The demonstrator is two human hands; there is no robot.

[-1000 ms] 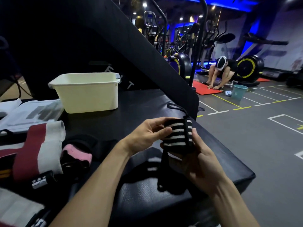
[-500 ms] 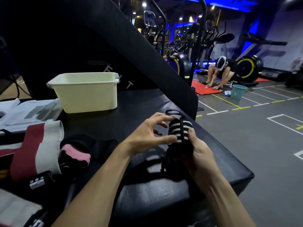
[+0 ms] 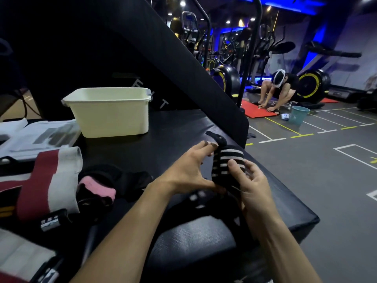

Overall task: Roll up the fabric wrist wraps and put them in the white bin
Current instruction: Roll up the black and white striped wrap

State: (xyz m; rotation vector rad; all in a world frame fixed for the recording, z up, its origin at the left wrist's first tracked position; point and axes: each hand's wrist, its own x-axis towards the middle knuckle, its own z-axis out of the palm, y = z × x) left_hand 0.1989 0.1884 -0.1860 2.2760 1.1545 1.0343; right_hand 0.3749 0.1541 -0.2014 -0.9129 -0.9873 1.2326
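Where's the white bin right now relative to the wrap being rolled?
In the head view the white bin sits on the black padded bench, upper left of the striped wrist wrap held between both hands, beyond the clear packaging.

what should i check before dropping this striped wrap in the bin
1. Roll held: ok. The right hand thumb presses the striped wrist wrap and the left hand holds its other side.
2. Roll finished: not ok. A loose tail of the wrap hangs below the roll onto the black padded bench.
3. Thumb loop tucked: not ok. The black loop sticks out above the roll.
4. White bin upright and open: ok.
5. Room inside the bin: cannot tell; its inside is hidden.
6. Path to the bin: ok. Bare bench lies between the hands and the bin.
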